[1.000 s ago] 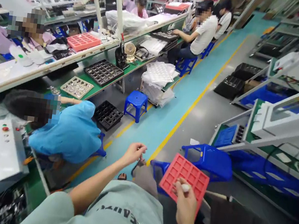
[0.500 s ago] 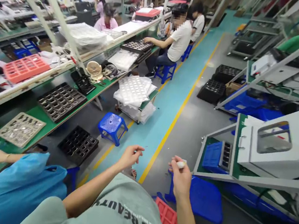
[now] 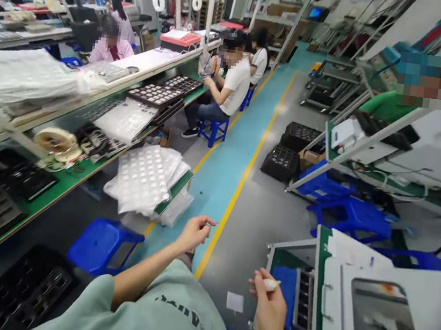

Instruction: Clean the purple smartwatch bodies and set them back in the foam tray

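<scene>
Over the blue walkway, my left hand point(image 3: 195, 233) is closed with its fingers curled together. A thin dark tip seems to show by the fingertips, too small to name. My right hand point(image 3: 269, 309) is closed around a small white piece point(image 3: 271, 285) with a yellowish end, pinched between thumb and fingers. Most of that piece is hidden in the fingers. Both hands are in the air, apart from each other, in front of my green shirt point(image 3: 168, 315). The right one is beside a white machine with a window point(image 3: 335, 294).
To the left runs a green workbench point(image 3: 66, 180) with trays. A blue stool point(image 3: 98, 246) and a stack of white blister trays point(image 3: 145, 179) stand along the walkway point(image 3: 230, 155). Black trays point(image 3: 281, 162) sit on the floor ahead. A seated person point(image 3: 231, 85) works at the bench.
I have moved forward along the walkway. The stool, blister trays and machine are closer. A person in green shows more at the right. Both hands keep their grip.
</scene>
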`<state>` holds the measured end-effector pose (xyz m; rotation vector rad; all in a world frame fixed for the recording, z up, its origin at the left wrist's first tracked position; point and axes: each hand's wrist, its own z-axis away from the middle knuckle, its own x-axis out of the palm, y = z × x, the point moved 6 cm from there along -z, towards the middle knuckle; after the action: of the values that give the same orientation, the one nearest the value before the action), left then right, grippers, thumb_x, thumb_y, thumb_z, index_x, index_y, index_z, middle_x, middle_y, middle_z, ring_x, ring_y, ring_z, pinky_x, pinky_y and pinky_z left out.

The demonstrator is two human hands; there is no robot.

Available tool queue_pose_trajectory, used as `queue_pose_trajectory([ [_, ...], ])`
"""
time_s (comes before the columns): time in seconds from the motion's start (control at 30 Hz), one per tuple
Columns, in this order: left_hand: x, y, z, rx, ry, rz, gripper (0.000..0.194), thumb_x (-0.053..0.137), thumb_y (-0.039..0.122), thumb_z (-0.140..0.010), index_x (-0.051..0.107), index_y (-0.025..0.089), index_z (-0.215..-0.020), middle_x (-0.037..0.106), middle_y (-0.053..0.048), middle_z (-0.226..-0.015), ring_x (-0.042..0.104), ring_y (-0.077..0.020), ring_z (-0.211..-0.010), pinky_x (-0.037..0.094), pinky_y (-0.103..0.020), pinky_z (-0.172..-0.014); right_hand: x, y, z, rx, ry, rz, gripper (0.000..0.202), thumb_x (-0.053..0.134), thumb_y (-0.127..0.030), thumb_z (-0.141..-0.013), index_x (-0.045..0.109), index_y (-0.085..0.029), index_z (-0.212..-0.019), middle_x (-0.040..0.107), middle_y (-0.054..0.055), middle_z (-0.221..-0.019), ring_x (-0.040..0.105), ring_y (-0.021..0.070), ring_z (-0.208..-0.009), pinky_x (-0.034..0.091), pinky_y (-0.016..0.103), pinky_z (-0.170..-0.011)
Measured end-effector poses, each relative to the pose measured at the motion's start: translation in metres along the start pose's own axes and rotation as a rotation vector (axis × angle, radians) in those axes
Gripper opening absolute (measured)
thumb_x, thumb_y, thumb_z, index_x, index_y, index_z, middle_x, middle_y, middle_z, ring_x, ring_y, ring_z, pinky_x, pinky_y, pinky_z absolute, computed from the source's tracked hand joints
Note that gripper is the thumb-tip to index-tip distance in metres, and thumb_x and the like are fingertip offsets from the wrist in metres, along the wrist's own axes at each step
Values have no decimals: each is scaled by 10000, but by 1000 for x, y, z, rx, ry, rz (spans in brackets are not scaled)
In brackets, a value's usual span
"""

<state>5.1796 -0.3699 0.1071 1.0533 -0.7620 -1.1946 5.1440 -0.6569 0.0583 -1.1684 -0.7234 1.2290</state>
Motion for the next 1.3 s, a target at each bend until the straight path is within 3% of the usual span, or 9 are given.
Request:
queue_pose_trajectory([
  [0.13, 57, 93, -130, 79, -150, -24, 248, 561, 152, -682, 778, 145, -803, 565, 59, -503, 469, -73, -400, 365, -197, -454, 4, -37, -106, 88, 143, -50, 604, 806, -657, -687, 710, -202, -1073, 738, 78, -954, 727, 243, -796, 582, 332, -628],
  [0.27, 100, 154, -257, 137, -187, -34, 260, 573, 234, -716, 777, 149, -854, 578, 45, -557, 474, -73, -451, 355, -204, -484, 30, -52, -221, 158, 201, -125, 652, 826, -638, -687, 711, -171, -1127, 743, 87, -932, 713, 235, -813, 573, 335, -664],
  [0.43, 128, 200, -399, 123, -59, 12, 275, 586, 335, -718, 748, 156, -849, 516, 56, -541, 360, -61, -430, 266, -220, -463, 86, -101, -396, 149, 138, -174, 691, 801, -670, -659, 708, -143, -1097, 736, 81, -865, 695, 217, -781, 557, 338, -669],
  [0.7, 156, 285, -593, 27, 111, 98, 314, 650, 390, -679, 742, 150, -859, 491, 64, -508, 318, -60, -423, 210, -230, -458, 184, -276, -692, 7, -76, -154, 592, 797, -616, -636, 721, -169, -1017, 751, 79, -904, 677, 197, -752, 509, 313, -641],
  [0.87, 168, 303, -732, -37, 150, 190, 345, 686, 401, -683, 739, 144, -907, 528, 57, -537, 348, -63, -432, 234, -230, -462, 271, -336, -833, -56, -179, -105, 553, 780, -583, -688, 733, -182, -1066, 770, 84, -1007, 700, 204, -804, 535, 313, -679],
  [0.97, 181, 324, -834, -35, 79, 212, 363, 685, 388, -694, 759, 128, -936, 591, 31, -568, 408, -74, -436, 281, -235, -466, 319, -351, -903, -53, -160, -99, 583, 786, -634, -683, 731, -175, -1038, 769, 87, -975, 702, 210, -786, 539, 314, -659],
  [1.03, 193, 353, -907, -10, -11, 221, 369, 652, 370, -706, 776, 119, -948, 644, 1, -603, 479, -95, -453, 339, -244, -478, 343, -362, -947, -36, -116, -101, 631, 783, -684, -664, 724, -168, -1023, 764, 88, -933, 704, 219, -761, 542, 318, -628],
  [1.17, 220, 438, -1047, 72, -236, 210, 353, 657, 308, -694, 810, 114, -946, 755, -72, -718, 639, -154, -559, 463, -265, -532, 376, -399, -1032, 21, -9, -99, 664, 775, -718, -652, 727, -154, -1000, 754, 92, -860, 723, 249, -729, 551, 334, -589],
  [1.3, 249, 514, -1175, 172, -396, 155, 352, 804, 285, -678, 822, 139, -997, 815, -108, -831, 767, -226, -790, 587, -304, -713, 396, -435, -1127, 65, 120, -125, 662, 802, -685, -641, 734, -159, -1037, 774, 100, -905, 743, 265, -769, 573, 347, -618],
])
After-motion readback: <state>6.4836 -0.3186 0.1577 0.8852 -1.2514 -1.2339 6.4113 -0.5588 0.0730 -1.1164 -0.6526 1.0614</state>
